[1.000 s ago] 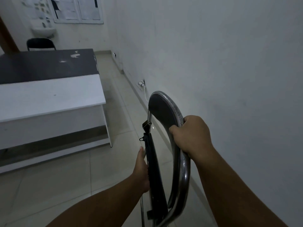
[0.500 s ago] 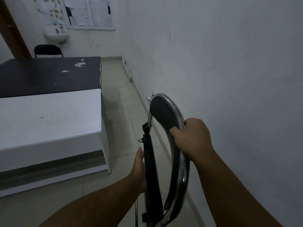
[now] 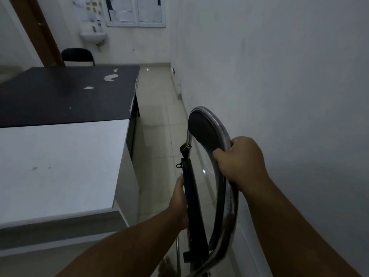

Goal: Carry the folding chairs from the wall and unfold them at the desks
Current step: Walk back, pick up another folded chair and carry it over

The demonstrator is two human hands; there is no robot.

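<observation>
A folded folding chair (image 3: pixel 201 134) is held edge-on at about 5 o'clock in the view, just beside the white wall (image 3: pixel 289 86). Its chrome back rail is gripped by the right hand (image 3: pixel 239 158), fingers curled around the tube. The dark folded seat edge is clasped by the left hand (image 3: pixel 179 198), thumb laid along it. A white surface (image 3: pixel 60 166) lies at 9 o'clock, a dark chipped surface (image 3: pixel 65 94) at 10 o'clock, and another chair (image 3: pixel 76 55) beyond it at 11 o'clock. Papers on the notice board (image 3: pixel 135 11) at 12 o'clock cannot be read.
</observation>
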